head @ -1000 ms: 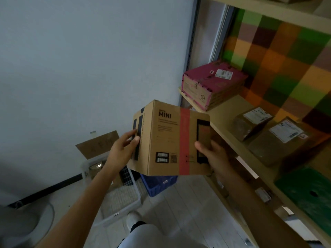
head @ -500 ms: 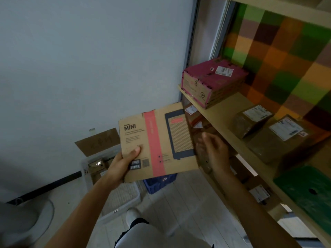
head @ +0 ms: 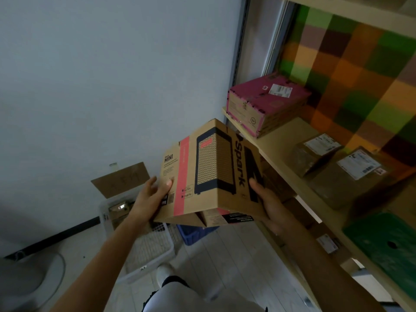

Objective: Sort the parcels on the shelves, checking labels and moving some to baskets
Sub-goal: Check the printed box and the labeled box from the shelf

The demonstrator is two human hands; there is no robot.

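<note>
I hold a brown cardboard box (head: 202, 174) printed "MINI" and "Spark", with a pink stripe, in mid-air left of the shelf. My left hand (head: 150, 199) grips its lower left corner, thumb on the front face. My right hand (head: 267, 203) supports its right side from below. On the floor beneath stand a white mesh basket (head: 146, 255) and a blue basket (head: 193, 234), partly hidden by the box. On the wooden shelf (head: 276, 140) lie a pink box (head: 265, 102) with a label and two brown wrapped parcels (head: 315, 152) (head: 353, 174) with white labels.
A green flat parcel (head: 382, 239) lies at the shelf's near end. A lower shelf holds more labelled parcels (head: 326, 242). A cardboard sign (head: 121, 179) leans on the white wall behind the baskets. My shoe (head: 164, 273) is on the pale floor.
The box has been turned, so its "Spark" side now shows. My right hand, briefly off the box half a second ago, is back under its right side.
</note>
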